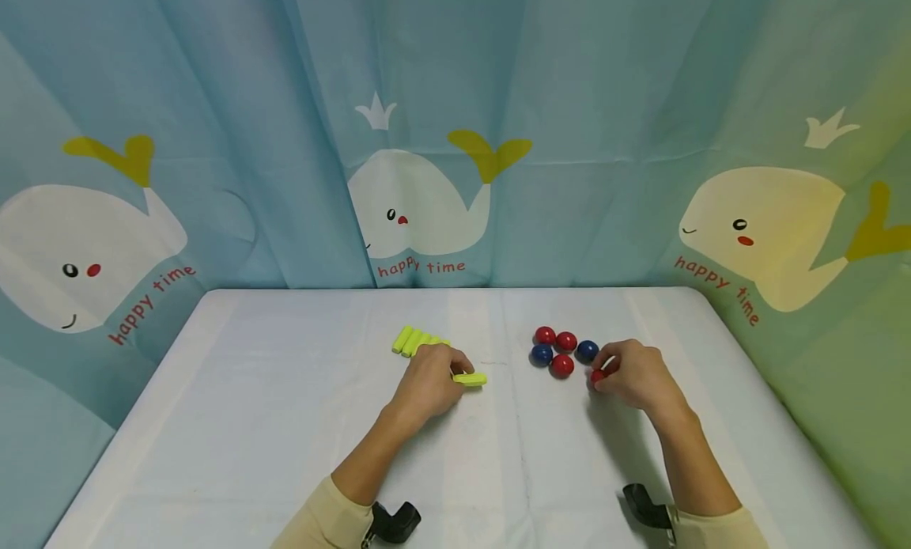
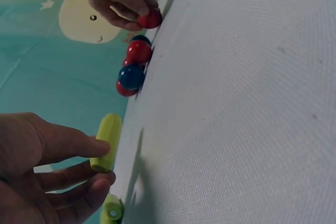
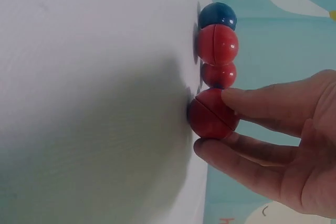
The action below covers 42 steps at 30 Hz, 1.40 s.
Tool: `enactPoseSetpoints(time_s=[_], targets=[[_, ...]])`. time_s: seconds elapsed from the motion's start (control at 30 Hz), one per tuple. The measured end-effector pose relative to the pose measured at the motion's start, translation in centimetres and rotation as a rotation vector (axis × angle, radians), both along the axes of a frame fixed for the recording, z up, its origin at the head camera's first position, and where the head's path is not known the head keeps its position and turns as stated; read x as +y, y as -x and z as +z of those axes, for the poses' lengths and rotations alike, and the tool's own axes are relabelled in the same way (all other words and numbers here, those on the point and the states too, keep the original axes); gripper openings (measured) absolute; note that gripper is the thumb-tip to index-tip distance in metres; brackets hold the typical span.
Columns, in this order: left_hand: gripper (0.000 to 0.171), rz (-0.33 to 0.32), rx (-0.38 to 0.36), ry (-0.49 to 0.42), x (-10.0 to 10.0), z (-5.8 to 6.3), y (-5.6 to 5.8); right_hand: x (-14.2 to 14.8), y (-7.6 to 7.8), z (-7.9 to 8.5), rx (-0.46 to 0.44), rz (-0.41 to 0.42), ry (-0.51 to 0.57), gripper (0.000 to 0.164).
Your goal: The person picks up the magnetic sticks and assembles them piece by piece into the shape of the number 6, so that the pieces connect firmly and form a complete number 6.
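Pinched in left hand: lime-green stick, left of ball cluster. Pinched in right hand: red ball, just right of ball cluster. Apparently positioning pieces singly; calling next for steady, controlled release.

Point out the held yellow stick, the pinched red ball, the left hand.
Held yellow stick (image 2: 109, 132): left wrist view, on its side.
Pinched red ball (image 3: 211, 115): right wrist view, its visible middle.
Left hand (image 1: 429, 381): head view, its back.
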State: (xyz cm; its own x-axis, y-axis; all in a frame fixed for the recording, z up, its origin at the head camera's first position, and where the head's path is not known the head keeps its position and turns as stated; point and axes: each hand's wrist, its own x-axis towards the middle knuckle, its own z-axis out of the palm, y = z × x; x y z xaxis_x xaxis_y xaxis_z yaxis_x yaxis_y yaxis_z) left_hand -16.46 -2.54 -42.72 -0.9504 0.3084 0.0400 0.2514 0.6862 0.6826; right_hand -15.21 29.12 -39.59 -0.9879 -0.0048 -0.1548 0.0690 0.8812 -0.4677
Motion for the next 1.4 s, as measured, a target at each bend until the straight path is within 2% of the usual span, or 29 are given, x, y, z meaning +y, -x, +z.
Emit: enactPoseSetpoints(time_s=[0.23,0.47,0.77,0.97,1.4], targets=[[0.023,-0.005,0.007,-0.004,-0.2,0.2,0.1,-0.9,-0.4,0.9,-0.024,0.048,0.025,0.017],[0.023,-0.011,0.014,-0.015,-0.1,0.5,0.0,-2.1,-0.8,1.3,0.016,0.122,0.073,0.015],[0.021,-0.006,0.01,-0.008,-0.2,0.4,-0.1,-5.7,-1.1,0.1,0.019,0.213,0.201,0.02],[0.022,-0.006,-0.004,-0.008,-0.2,0.3,-0.1,-7.4,-0.9,-0.3,0.02,0.216,0.223,0.018],[0.023,-0.018,0.023,0.007,0.1,0.1,-0.1,-8.7,0.0,0.1,0.029,0.209,0.211,0.02]])
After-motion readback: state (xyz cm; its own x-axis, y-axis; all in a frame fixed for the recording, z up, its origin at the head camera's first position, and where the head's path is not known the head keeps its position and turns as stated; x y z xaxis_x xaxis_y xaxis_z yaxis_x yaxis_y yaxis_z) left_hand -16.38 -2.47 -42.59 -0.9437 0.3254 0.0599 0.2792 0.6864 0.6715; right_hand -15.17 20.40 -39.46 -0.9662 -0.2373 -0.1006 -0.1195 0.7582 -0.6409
